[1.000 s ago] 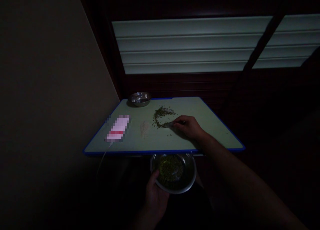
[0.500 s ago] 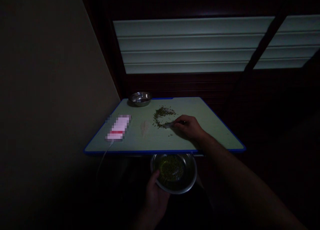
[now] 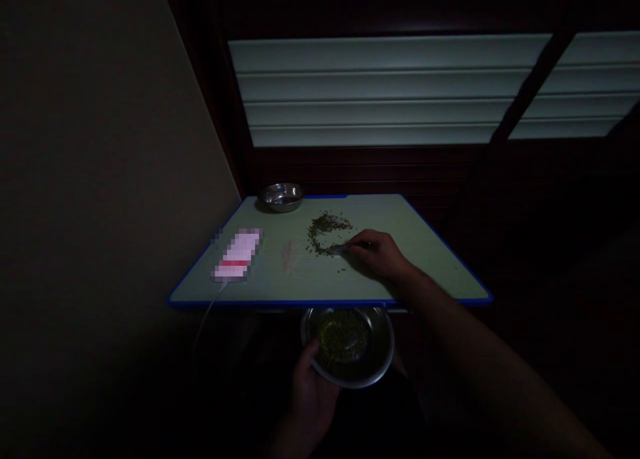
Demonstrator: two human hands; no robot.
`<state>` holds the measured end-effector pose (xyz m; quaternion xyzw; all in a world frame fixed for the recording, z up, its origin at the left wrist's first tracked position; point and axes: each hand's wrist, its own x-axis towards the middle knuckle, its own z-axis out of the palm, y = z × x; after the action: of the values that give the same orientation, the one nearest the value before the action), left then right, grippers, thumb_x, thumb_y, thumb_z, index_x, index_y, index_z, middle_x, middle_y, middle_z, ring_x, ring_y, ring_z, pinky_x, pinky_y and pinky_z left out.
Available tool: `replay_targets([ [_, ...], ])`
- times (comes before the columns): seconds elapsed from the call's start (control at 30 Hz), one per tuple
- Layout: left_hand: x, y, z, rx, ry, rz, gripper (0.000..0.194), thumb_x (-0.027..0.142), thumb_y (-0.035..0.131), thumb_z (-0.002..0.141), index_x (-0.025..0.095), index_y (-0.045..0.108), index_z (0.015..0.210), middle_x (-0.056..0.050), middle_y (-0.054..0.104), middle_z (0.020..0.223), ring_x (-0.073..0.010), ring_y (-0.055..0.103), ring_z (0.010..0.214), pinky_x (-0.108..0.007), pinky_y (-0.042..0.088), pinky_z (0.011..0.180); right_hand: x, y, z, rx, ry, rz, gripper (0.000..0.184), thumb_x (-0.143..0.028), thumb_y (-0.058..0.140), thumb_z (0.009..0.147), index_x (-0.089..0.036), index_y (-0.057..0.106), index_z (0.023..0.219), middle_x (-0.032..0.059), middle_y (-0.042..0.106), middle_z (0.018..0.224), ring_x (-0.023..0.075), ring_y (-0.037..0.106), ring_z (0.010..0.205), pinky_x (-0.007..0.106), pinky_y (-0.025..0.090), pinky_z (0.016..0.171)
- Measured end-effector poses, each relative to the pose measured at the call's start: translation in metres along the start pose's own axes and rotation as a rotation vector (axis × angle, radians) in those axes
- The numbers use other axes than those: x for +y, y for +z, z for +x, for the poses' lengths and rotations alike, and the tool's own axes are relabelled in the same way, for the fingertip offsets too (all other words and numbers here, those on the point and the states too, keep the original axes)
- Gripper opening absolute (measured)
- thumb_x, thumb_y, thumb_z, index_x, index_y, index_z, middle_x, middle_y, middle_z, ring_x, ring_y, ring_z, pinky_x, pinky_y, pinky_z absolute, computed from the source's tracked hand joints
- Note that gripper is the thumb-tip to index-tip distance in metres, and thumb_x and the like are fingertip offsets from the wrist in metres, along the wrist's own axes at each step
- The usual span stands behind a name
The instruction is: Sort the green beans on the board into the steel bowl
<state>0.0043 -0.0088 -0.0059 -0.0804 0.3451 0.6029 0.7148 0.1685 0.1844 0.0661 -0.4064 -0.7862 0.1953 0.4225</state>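
In my left hand (image 3: 311,389) is a steel bowl (image 3: 367,379), gripped by its near left rim just below the table's front edge. Small green beans (image 3: 337,336), like mung beans, lie in the bottom of it. Over the tabletop, my right hand (image 3: 377,252) pinches a small, pale, flat tool (image 3: 340,249); the dim light hides its exact kind. Its tip touches the near end of a curved scatter of the same green beans (image 3: 325,224). A couple of stray beans (image 3: 341,270) lie closer to the front edge.
A second steel bowl (image 3: 281,198) stands at the table's back left corner. To the left lies a blurred-out phone-like device (image 3: 237,254) with a white cable (image 3: 207,316) hanging over the edge. The pale green table (image 3: 430,259) has a blue rim. Behind it is a slatted panel (image 3: 380,89).
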Motion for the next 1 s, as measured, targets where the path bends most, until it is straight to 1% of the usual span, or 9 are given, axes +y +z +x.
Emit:
replay_targets([
  [0.13,0.0002,0.0002,0.0012,0.001,-0.005,-0.004,0.032,0.024,0.055,0.088,0.016,0.069,0.115,-0.009,0.079,0.095,-0.0265,0.070,0.101,-0.045,0.048,0.098,0.0003,0.0000,-0.0001,-0.020,-0.007,-0.016,0.008,-0.020,0.068,0.078,-0.021,0.075,0.081,0.0058,0.072,0.082,0.0192,0.064,0.078,0.034,0.048,0.073],
  [0.27,0.0001,-0.0002,0.0017,-0.003,0.006,0.001,0.032,0.024,0.055,0.088,0.017,0.069,0.116,-0.008,0.079,0.095,-0.0256,0.071,0.099,-0.045,0.049,0.098,0.0004,-0.0007,-0.0005,-0.015,-0.010,-0.017,0.007,-0.019,0.068,0.077,-0.021,0.074,0.079,0.0046,0.071,0.080,0.0183,0.062,0.075,0.033,0.048,0.071],
  [0.4,-0.0006,-0.0014,0.0013,-0.005,0.000,0.009,0.032,0.025,0.054,0.088,0.015,0.068,0.115,-0.009,0.079,0.096,-0.0257,0.071,0.099,-0.046,0.048,0.099,0.0016,-0.0003,-0.0001,-0.010,-0.011,-0.022,0.007,-0.021,0.068,0.077,-0.021,0.074,0.080,0.0053,0.071,0.081,0.0187,0.063,0.076,0.033,0.048,0.072],
  [0.6,-0.0011,-0.0008,0.0012,-0.024,0.007,0.000,0.032,0.025,0.053,0.089,0.018,0.067,0.117,-0.007,0.079,0.096,-0.0251,0.070,0.101,-0.046,0.047,0.101,0.0017,-0.0018,0.0001,-0.045,-0.047,-0.010,0.007,-0.019,0.068,0.076,-0.021,0.074,0.079,0.0047,0.071,0.080,0.0186,0.064,0.077,0.033,0.048,0.073],
  [0.77,-0.0008,-0.0016,0.0019,-0.023,0.010,0.001,0.035,0.025,0.055,0.088,0.016,0.065,0.120,-0.008,0.078,0.097,-0.0262,0.070,0.102,-0.047,0.047,0.102,0.0007,-0.0004,0.0002,-0.013,-0.043,-0.012,0.007,-0.021,0.067,0.078,-0.021,0.074,0.079,0.0046,0.071,0.079,0.0179,0.063,0.075,0.032,0.047,0.072],
  [0.93,-0.0015,-0.0025,0.0028,-0.006,0.004,0.004,0.035,0.025,0.056,0.088,0.017,0.065,0.121,-0.007,0.079,0.095,-0.0253,0.071,0.097,-0.047,0.047,0.101,-0.0015,0.0001,-0.0004,-0.059,-0.089,-0.026,0.009,-0.021,0.067,0.078,-0.020,0.075,0.081,0.0055,0.072,0.081,0.0183,0.064,0.077,0.032,0.047,0.073],
  [1.0,-0.0013,-0.0023,0.0024,-0.010,-0.002,0.005,0.036,0.025,0.056,0.088,0.017,0.066,0.121,-0.007,0.079,0.093,-0.0253,0.071,0.096,-0.047,0.047,0.100,-0.0019,-0.0004,-0.0007,-0.064,-0.087,-0.015,0.010,-0.021,0.066,0.077,-0.020,0.075,0.081,0.0049,0.072,0.080,0.0179,0.064,0.077,0.031,0.047,0.072],
])
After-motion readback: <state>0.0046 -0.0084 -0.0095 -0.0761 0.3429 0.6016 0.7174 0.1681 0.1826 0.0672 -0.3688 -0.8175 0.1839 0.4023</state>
